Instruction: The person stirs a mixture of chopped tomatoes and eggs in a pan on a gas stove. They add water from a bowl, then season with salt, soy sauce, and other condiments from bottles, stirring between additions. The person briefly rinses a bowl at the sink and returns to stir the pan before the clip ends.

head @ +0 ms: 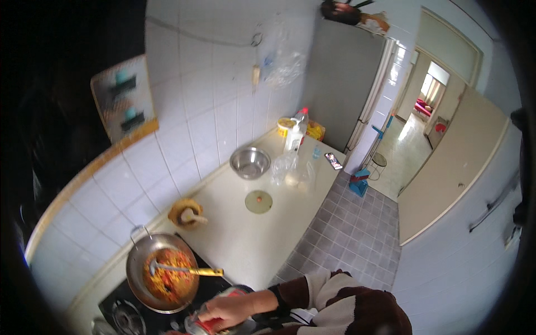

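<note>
My right hand point(228, 312) is at the lower edge, its fingers closed around a clear container with a red part point(209, 324). Only a sliver of what looks like my left hand point(176, 333) shows at the bottom edge, so its grip is hidden. Left of my right hand, a metal wok point(136, 272) rests on the black gas stove point(209, 289). It holds cooked red and yellow food point(169, 289). A metal ladle with a yellow handle point(205, 271) lies in the wok, its handle across the rim towards the counter.
On the pale counter point(234, 243) stand a mortar with a pestle point(184, 213), a round glass lid point(258, 202), a steel bowl point(250, 163), plastic bags point(284, 165), a white pump bottle point(294, 138) and a phone point(333, 161). A grey refrigerator point(343, 79) stands beyond.
</note>
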`<state>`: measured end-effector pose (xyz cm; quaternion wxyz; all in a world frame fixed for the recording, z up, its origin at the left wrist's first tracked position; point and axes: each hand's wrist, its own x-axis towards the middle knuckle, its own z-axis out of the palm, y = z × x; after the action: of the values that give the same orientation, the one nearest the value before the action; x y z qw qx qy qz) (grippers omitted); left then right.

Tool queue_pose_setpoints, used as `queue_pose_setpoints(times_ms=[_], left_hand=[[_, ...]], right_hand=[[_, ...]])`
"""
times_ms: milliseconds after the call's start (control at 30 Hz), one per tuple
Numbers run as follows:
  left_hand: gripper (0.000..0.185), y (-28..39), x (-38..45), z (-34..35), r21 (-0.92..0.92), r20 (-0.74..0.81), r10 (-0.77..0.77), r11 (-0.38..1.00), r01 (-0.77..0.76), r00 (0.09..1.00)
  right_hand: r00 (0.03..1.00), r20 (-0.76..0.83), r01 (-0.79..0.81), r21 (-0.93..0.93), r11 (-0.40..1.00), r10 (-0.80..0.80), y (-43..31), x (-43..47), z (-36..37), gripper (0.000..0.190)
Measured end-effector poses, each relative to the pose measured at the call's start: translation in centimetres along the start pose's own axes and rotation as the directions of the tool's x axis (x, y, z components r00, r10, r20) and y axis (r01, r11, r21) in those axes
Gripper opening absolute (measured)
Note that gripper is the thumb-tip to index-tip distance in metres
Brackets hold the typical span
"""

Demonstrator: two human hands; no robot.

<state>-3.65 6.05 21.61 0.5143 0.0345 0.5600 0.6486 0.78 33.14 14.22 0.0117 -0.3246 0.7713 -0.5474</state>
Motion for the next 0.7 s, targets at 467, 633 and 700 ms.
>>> queue_pose_setpoints(times_ms=[467,633,700], left_hand=[[0.037,-0.8,5.1,0.1,0.864,0.085,0.697,0.304,-0.401,0.712],[0.048,-3.1,4.9,1.9,0.968,0.132,0.847,0.001,-0.251,0.514],[0.059,-4.1,5.7,1.4,0.952,0.082,0.868,0.077,-0.296,0.489]], right_hand=[[0.974,-0.205,-0.115,-0.079,0.99,0.097,2.9,-0.8,0.7,0.036],[0.927,-0.264,-0.306,-0.129,0.943,0.265,2.6,0.1,0.3,0.03],[0.908,-0.337,-0.324,-0.196,0.926,0.247,2.0,1.0,-0.3,0.03]])
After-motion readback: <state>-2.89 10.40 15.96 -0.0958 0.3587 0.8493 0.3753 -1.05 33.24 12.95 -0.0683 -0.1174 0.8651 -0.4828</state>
